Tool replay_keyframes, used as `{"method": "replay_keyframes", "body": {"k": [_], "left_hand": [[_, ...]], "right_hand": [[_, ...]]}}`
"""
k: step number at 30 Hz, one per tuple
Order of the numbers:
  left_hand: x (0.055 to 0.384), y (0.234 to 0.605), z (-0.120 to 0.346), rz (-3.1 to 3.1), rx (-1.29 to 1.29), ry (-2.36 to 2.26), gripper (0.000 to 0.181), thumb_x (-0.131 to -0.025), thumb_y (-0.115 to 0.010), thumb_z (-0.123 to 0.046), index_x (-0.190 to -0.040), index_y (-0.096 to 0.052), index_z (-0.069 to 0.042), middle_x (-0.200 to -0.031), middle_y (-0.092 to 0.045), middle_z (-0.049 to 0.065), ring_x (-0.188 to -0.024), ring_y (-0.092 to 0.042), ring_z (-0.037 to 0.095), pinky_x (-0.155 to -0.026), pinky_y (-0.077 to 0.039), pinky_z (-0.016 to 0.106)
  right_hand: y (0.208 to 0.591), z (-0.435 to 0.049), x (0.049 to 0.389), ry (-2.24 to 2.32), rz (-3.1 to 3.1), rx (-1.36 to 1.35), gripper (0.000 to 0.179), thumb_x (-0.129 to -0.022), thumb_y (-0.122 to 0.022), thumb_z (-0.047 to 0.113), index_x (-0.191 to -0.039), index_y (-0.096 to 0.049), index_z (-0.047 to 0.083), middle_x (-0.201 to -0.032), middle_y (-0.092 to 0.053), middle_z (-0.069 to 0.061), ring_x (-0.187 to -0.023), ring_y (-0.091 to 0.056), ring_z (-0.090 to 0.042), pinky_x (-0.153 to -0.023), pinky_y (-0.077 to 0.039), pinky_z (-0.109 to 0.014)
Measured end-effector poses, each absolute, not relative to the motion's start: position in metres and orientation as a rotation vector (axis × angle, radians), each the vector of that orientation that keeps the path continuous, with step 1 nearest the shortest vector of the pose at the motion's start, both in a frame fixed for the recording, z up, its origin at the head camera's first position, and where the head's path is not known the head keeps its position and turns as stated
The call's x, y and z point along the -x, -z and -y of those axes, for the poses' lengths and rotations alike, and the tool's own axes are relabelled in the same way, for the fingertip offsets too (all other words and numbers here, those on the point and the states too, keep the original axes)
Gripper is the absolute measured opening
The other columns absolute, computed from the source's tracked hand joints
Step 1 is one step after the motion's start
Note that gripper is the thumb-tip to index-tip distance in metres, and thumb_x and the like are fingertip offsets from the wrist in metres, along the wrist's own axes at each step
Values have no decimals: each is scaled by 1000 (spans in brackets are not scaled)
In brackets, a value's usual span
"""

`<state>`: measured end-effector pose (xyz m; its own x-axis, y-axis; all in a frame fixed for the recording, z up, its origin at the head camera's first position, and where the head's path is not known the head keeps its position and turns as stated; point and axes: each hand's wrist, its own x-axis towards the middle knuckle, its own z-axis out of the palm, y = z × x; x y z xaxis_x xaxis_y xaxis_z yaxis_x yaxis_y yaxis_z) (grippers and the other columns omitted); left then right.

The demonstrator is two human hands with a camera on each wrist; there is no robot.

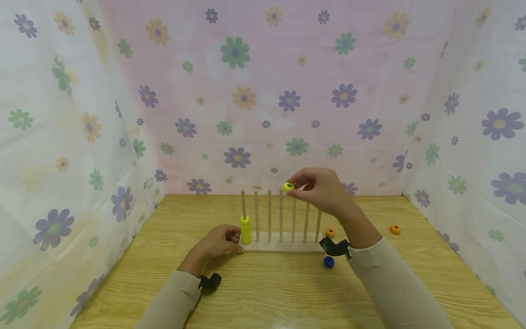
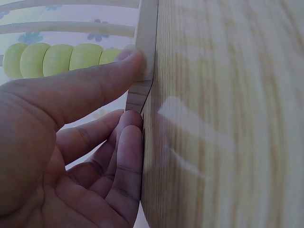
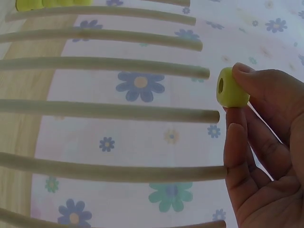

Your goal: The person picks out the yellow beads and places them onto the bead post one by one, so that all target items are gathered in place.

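A yellow bead point(image 3: 233, 90) is held up here, pinched between thumb and fingers of the right hand point(image 1: 322, 189), just apart from the upper ends of the wooden pegs point(image 3: 109, 110). It is gripped by its sides, so the hole is left uncovered and turned toward the pegs, probably to let hole and peg ends face each other. Over which peg it is held cannot be judged for certain; in the head view one tip is covered by it.

Below those fingers, the pegs are carried by a long wooden base point(image 1: 283, 246). At its end, to the left, the corner is gripped by the left hand point(image 1: 218, 242), thumb against the base, fingers curled in at the end, seemingly so that the rack is kept steady. Right beside that thumb, a yellow stack point(image 1: 245, 230) is threaded on the end peg; its lowest bead is partly hidden by the thumb in the left wrist view.

Under the right fingers and beyond, an orange bead point(image 1: 330, 233), a blue bead point(image 1: 328, 262) and, farther right, another orange bead point(image 1: 395, 229) are set on the bench point(image 1: 283, 292). The base's far end is masked by the black wrist mount point(image 1: 334, 247), and some peg tops by the right hand.
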<state>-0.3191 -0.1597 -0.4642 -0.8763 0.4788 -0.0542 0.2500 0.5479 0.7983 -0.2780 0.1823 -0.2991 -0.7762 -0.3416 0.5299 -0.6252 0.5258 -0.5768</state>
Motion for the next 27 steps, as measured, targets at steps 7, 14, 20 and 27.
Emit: {"method": "replay_keyframes", "body": {"k": [7, 14, 20, 27], "left_hand": [[318, 465, 160, -2521, -598, -1236, 37, -88, -85, -19, -120, -68, -10, -102, -63, 6, -92, -57, 20, -78, -50, 34], [321, 466, 161, -2521, -586, -1251, 42, -88, -85, -19, -124, -67, -9, -106, -64, 5, -96, -58, 20, -83, -51, 35], [320, 465, 162, -2514, -549, -1262, 52, -88, -85, -19, -134, -64, -7, -110, -65, 4, -100, -59, 19, -86, -52, 34], [320, 463, 161, -2520, -558, -1254, 56, -88, -85, -18, -137, -62, -4, -111, -65, 4, -101, -60, 18, -86, -53, 33]], "right_hand": [[300, -166, 282, -1145, 2394, -844, 20, -88, -86, 25, -105, -78, 20, -97, -75, 7, -83, -71, -10, -71, -61, -29], [298, -150, 282, -1116, 2396, -839, 20, -89, -85, 26, -107, -78, 22, -100, -75, 10, -86, -70, -7, -74, -60, -28], [298, -138, 283, -1127, 2400, -849, 22, -89, -85, 24, -109, -78, 20, -102, -75, 8, -88, -71, -8, -75, -60, -27], [296, -124, 285, -1131, 2414, -864, 22, -88, -85, 26, -108, -78, 20, -101, -75, 8, -87, -71, -7, -75, -60, -28]]}}
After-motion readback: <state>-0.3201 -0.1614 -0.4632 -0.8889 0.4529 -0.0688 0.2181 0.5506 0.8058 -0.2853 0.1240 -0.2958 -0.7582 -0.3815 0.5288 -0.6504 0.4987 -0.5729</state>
